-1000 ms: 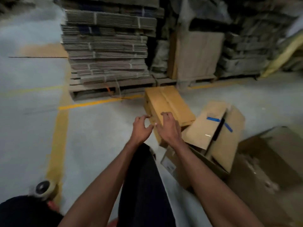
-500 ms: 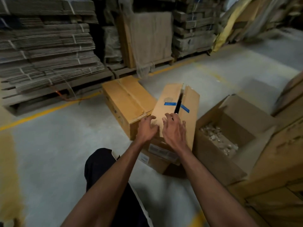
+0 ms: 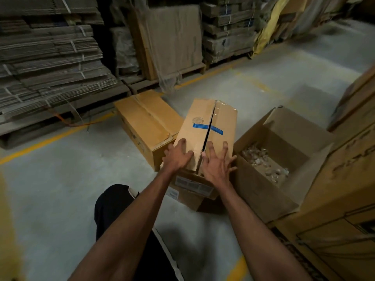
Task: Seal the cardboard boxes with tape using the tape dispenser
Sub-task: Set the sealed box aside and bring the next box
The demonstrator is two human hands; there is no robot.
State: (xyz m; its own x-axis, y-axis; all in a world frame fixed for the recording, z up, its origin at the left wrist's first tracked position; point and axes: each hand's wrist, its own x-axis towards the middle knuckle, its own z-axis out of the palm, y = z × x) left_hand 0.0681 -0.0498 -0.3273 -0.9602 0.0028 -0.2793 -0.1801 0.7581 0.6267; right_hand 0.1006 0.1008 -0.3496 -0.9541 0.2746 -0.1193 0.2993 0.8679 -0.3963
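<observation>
Item, box (image 3: 205,126): our left hand (image 3: 177,157) and right hand (image 3: 216,165) press spread on its flaps, seam apparently gaping; flaps may spring apart untaped, no dispenser visible.

Both arms reach forward, left hand (image 3: 177,155) and right hand (image 3: 216,163) palm-down, fingers (image 3: 210,148) spread.

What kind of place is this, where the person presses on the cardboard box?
Most likely a warehouse or packing area. Bundled flat cardboard is stacked on pallets, yellow lines mark the concrete floor, and cardboard boxes stand around, one open box holding small items.
</observation>
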